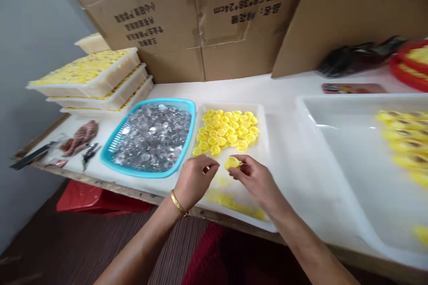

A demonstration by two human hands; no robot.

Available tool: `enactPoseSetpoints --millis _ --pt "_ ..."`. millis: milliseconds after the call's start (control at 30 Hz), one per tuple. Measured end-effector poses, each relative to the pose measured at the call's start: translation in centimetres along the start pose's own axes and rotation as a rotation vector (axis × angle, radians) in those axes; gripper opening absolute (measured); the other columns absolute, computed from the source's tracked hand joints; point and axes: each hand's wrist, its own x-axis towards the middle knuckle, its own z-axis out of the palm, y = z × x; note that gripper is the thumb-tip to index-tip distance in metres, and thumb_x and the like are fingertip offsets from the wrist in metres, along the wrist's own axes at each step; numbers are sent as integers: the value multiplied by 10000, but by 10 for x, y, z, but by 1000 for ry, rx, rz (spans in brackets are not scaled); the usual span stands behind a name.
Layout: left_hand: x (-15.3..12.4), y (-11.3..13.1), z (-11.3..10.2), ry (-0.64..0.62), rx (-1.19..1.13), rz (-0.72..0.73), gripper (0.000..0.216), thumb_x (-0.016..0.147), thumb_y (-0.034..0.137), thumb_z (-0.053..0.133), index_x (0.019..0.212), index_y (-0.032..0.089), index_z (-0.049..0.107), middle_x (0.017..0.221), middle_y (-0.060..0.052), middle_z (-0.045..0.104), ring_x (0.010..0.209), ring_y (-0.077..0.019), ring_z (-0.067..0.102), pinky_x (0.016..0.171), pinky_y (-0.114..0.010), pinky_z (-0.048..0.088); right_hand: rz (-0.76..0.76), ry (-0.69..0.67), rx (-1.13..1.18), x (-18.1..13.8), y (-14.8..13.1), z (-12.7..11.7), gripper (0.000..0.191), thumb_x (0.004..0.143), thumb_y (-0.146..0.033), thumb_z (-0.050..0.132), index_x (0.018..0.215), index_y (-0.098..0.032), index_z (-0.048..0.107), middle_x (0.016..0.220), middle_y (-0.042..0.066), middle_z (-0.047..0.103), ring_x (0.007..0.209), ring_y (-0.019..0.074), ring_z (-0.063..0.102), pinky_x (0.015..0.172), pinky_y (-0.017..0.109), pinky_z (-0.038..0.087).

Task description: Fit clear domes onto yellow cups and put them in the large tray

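Note:
My right hand (252, 176) pinches a small round yellow plastic cup-like piece (231, 164) between thumb and fingers, above a white tray (266, 142). To its left, my left hand (195, 177) is closed, thumb against fingertips; whatever it holds, if anything, is too small to make out. A gold bracelet circles that wrist. In the far half of the tray lie many similar yellow pieces (230, 130), and blurred yellow ones show near its front edge. Beside the left hand stands a blue basket (193, 118) full of shiny clear and silvery pieces (150, 138).
A larger white tray (334, 178) at right holds rows of yellow pieces with dark centres (411, 142). Filled white trays (113, 75) are stacked at back left. Cardboard (174, 22) walls the back. A red container (399, 71) stands far right; small tools (89, 155) lie left.

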Motion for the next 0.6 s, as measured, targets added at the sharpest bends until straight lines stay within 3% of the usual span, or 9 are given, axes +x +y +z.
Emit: enactPoseSetpoints --millis 67,133,233,300,433,533,600 --pt "8 -11 -26 112 107 32 178 816 136 559 786 196 723 776 -22 704 715 -135 632 690 -234 464 30 -72 2 2 2 0 440 714 -444 659 1060 -182 588 691 10 639 715 204 649 710 345 517" --pt "15 -31 -55 175 262 -45 191 808 132 553 828 212 726 837 -21 711 748 -141 627 718 -243 455 20 -103 -41 3 3 0 463 720 -465 647 1086 -189 582 720 17 647 725 207 644 721 354 510" --pt "22 -65 -85 94 407 -182 161 775 156 573 777 212 724 767 -22 702 692 -162 607 674 -264 443 -3 -103 -128 2 0 1 443 718 -468 636 1070 -203 594 713 16 643 696 207 626 694 354 493" --pt "25 -82 -87 17 411 -187 129 731 165 618 775 218 726 730 -21 693 674 -174 604 654 -267 437 -7 -95 -155 0 -3 1 416 706 -469 637 1030 -210 607 700 16 640 672 206 617 672 349 488" --pt "35 -92 -69 -72 388 -161 227 628 142 701 835 231 729 820 -46 693 771 -209 621 724 -285 442 -12 -84 -181 0 -5 2 408 698 -475 635 1013 -216 610 681 16 639 661 212 615 660 349 484" --pt "42 -92 -61 -49 351 -198 98 647 113 650 658 199 696 761 -75 678 806 -234 622 754 -306 440 -2 -88 -201 1 0 2 422 704 -476 628 1034 -214 607 688 19 639 674 218 615 659 350 478" --pt "43 -95 -63 -17 298 -228 139 663 103 610 561 188 650 686 -72 657 788 -232 620 739 -305 440 6 -96 -211 2 1 2 427 709 -477 623 1046 -216 605 694 17 638 683 218 616 666 349 477"
